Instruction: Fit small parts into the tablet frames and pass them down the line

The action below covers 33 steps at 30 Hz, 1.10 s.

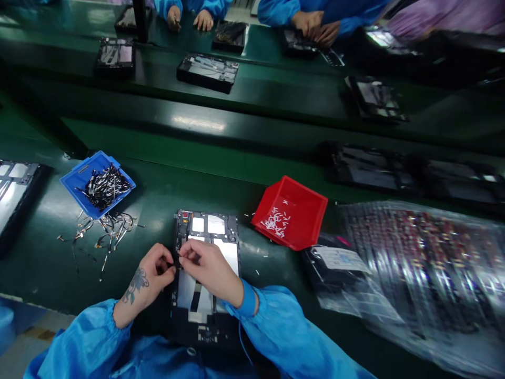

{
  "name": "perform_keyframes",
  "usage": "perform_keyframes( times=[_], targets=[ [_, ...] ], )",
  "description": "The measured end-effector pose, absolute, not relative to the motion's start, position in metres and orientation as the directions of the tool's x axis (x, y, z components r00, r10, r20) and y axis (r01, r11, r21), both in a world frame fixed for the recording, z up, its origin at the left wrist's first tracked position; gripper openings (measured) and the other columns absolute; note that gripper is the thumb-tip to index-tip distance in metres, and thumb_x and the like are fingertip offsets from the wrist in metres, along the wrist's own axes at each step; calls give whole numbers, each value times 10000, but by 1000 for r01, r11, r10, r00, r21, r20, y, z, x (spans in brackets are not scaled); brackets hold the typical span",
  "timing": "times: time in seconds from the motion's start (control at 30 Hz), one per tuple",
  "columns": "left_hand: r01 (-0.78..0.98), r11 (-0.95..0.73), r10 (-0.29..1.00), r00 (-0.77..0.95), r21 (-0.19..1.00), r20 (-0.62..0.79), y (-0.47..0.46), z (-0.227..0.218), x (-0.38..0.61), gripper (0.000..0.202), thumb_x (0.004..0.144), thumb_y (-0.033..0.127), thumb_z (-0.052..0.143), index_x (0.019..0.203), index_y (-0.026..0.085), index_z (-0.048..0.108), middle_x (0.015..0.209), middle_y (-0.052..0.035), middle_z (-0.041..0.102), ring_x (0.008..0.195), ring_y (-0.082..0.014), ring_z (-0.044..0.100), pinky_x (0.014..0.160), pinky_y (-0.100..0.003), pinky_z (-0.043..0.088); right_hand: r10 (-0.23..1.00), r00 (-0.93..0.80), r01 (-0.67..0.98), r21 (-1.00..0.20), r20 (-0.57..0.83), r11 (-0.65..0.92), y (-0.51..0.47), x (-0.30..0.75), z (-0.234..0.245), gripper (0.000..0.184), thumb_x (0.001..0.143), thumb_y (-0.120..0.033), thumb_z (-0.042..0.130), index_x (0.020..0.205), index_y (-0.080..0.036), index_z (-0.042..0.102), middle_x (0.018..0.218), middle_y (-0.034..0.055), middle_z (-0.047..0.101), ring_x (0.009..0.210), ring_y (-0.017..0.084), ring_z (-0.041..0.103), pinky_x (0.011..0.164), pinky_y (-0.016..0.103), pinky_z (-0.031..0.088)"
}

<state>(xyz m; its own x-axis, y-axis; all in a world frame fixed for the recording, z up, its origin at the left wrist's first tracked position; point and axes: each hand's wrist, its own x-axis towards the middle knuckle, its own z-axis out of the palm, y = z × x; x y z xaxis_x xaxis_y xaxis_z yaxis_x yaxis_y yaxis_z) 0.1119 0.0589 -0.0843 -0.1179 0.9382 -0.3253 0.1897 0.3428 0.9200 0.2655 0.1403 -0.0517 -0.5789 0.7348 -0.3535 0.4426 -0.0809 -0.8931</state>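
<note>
Head view: at far left, a tilted blue plastic tray (84,169) on the green workbench (165,176) holds ribbon cables (106,187), with loose cables (106,229) strewn just below it (a dragged sleeve could snag or kink these). Centre, the left hand (152,268) and right hand (209,271) pinch inward, nearly together, at the edge of an opened tablet housing (207,226); any small part held there is hidden, so the hold is unconfirmed. A slip could mar the exposed internals. Right, a tilted red plastic tray (303,205) of white slivers (276,221) could spill if knocked, beside a plastic-wrapped stack (418,263).
</note>
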Motion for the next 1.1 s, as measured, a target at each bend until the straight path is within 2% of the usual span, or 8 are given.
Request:
perform_keyframes(
  times=[0.03, 0.13, 0.2, 0.3, 0.4, 0.5, 0.9, 1.1],
  targets=[
    [201, 285, 958, -99, 937, -270, 58, -84, 112, 14, 737, 160, 553, 726, 167, 553, 760, 15, 479, 590, -80, 477, 521, -191, 379, 737, -568, 448, -889, -367, -97, 141, 268, -53, 35, 786, -156, 573, 800, -178, 597, 692, -22, 588, 633, 92, 547, 600, 191, 436],
    [266, 150, 989, -34, 952, -147, 54, -86, 112, 161, 791, 118, 506, 771, 161, 660, 818, -21, 484, 669, -105, 489, 573, -210, 396, 744, -542, 485, -869, -391, -103, 144, 275, -55, 87, 838, -237, 563, 787, -180, 606, 689, -8, 606, 661, 111, 567, 613, 209, 447],
    [313, 97, 994, 19, 945, -108, 52, -87, 110, 231, 821, 103, 480, 838, 167, 701, 827, -31, 478, 718, -118, 501, 606, -216, 410, 761, -541, 518, -854, -358, -33, 147, 279, -54, 160, 867, -266, 557, 748, -180, 622, 705, 0, 609, 671, 113, 561, 630, 221, 435],
    [365, 29, 993, 99, 931, -70, 52, -89, 107, 306, 854, 100, 458, 959, 189, 731, 838, -36, 469, 761, -128, 514, 651, -226, 435, 814, -524, 554, -826, -251, 102, 150, 281, -53, 127, 860, -231, 596, 763, -186, 664, 833, 9, 604, 656, 96, 518, 637, 234, 406],
    [401, 9, 987, 146, 916, -73, 53, -91, 104, 373, 879, 119, 445, 1110, 239, 711, 844, -34, 464, 763, -129, 519, 661, -229, 453, 842, -494, 582, -802, -217, 134, 152, 279, -55, 43, 808, -177, 666, 766, -190, 671, 882, -3, 575, 643, 84, 489, 624, 232, 390],
    [437, 20, 980, 172, 899, -105, 53, -92, 102, 392, 897, 151, 431, 1178, 255, 684, 852, -32, 458, 764, -126, 520, 673, -224, 468, 859, -464, 579, -808, -217, 109, 152, 277, -58, 70, 782, -148, 690, 736, -181, 650, 879, -7, 571, 676, 89, 508, 635, 229, 393],
    [484, 7, 977, 182, 875, -108, 52, -92, 102, 405, 890, 143, 416, 1171, 244, 688, 842, -28, 449, 757, -127, 519, 682, -229, 477, 861, -477, 571, -807, -179, 148, 150, 276, -62, 85, 796, -139, 658, 736, -183, 619, 917, 6, 578, 754, 110, 551, 659, 241, 423],
    [489, 6, 980, 171, 872, -103, 51, -94, 103, 391, 886, 157, 429, 1159, 246, 694, 853, -31, 459, 755, -124, 518, 666, -224, 480, 869, -467, 643, -736, -160, 210, 149, 275, -61, 89, 810, -188, 663, 786, -188, 578, 972, 15, 568, 712, 107, 542, 621, 242, 411]
  ],
)
